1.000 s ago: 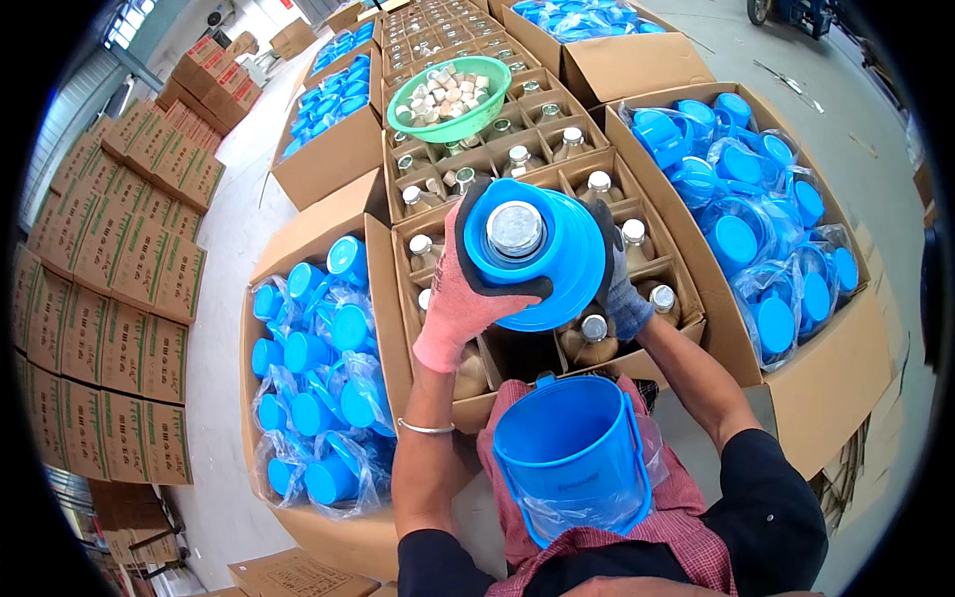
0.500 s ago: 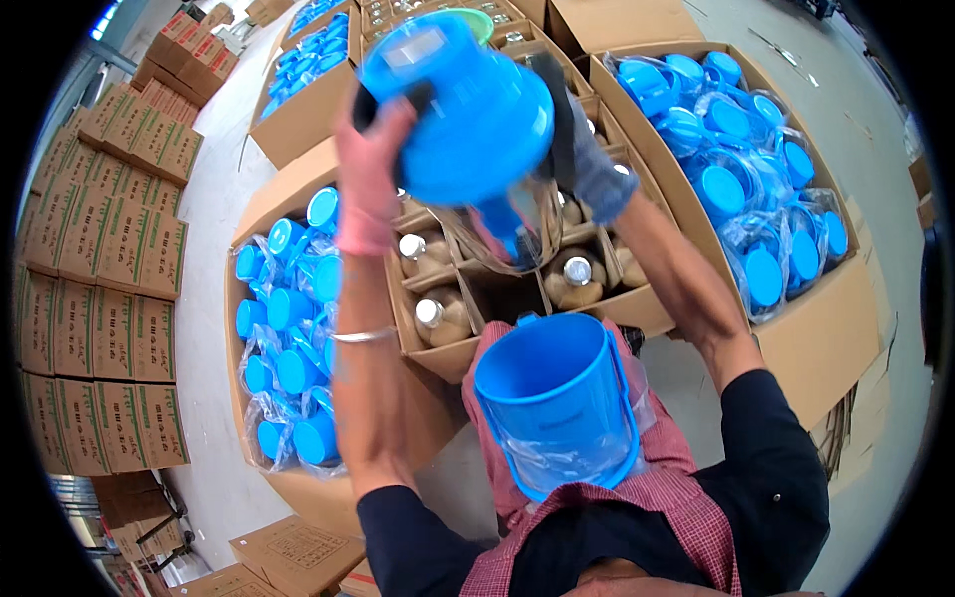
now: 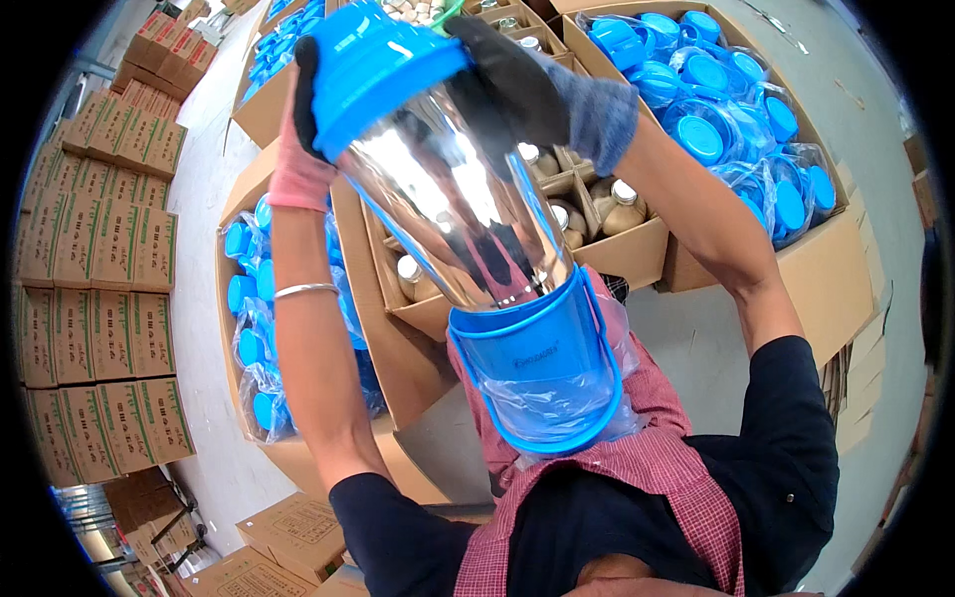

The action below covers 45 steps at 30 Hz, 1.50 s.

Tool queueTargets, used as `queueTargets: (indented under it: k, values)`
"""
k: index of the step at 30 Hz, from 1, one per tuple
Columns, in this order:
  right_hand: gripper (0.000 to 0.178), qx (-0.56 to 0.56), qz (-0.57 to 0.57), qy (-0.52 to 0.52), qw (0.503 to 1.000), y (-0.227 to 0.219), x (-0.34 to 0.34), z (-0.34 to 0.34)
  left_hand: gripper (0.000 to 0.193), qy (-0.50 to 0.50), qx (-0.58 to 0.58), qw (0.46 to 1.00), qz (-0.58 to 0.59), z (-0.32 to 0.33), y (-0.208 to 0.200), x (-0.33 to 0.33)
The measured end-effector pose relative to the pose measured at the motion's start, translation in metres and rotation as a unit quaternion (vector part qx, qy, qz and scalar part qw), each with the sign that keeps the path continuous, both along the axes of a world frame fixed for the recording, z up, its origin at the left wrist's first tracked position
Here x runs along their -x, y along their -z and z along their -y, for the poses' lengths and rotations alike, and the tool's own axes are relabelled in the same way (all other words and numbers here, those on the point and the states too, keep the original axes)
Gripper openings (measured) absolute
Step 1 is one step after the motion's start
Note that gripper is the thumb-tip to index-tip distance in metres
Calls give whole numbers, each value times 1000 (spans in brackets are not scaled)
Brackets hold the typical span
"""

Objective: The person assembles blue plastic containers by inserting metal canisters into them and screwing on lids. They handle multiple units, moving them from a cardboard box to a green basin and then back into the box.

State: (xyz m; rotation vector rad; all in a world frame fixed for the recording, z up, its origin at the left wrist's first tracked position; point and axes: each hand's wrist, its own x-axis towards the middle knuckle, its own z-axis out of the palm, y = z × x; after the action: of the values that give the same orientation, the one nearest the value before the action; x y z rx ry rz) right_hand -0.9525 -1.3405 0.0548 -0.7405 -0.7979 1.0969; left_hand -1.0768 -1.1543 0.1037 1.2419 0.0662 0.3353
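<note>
A mirror-silver vacuum flask liner slants down from a blue plastic flask top. Its lower end is inside the mouth of a blue flask casing, which stands between my thighs with clear film round its lower part. My left hand, in a pink glove with black fingers, wraps the left side of the blue top. On the other side my right hand, in a blue-grey and black glove, is closed against the top and the upper liner. Some fingertips are hidden behind them.
Ahead, a divided carton holds several silver-capped liners. Open cartons of film-wrapped blue parts flank it, on the left and right. A green bowl with small pale pieces sits beyond. Stacked boxes line the left.
Both hands have brought the blue top left and tilted it over. The silver liner now shows plainly beneath it, its lower end in the casing's mouth. The casing has shifted slightly down and left.
</note>
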Motion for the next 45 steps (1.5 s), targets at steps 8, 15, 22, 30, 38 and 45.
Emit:
queueTargets:
  k: [8,15,22,30,38,45]
  values:
    - [59,217,-9,90,972,43,78,80,60,53,199,971,-121,43,105,50]
    - [52,131,460,46,877,85,95,127,57,51,-251,959,-121,73,168,113]
    - [52,141,758,149,619,68,90,127,54,76,-155,970,-171,84,159,119]
    - [57,253,351,127,893,69,105,71,61,-37,-37,978,-203,108,158,131]
    - [55,94,108,61,988,113,102,73,61,-63,-398,838,-368,141,87,124]
    - [49,201,342,81,914,84,87,59,54,168,45,960,-219,85,129,120]
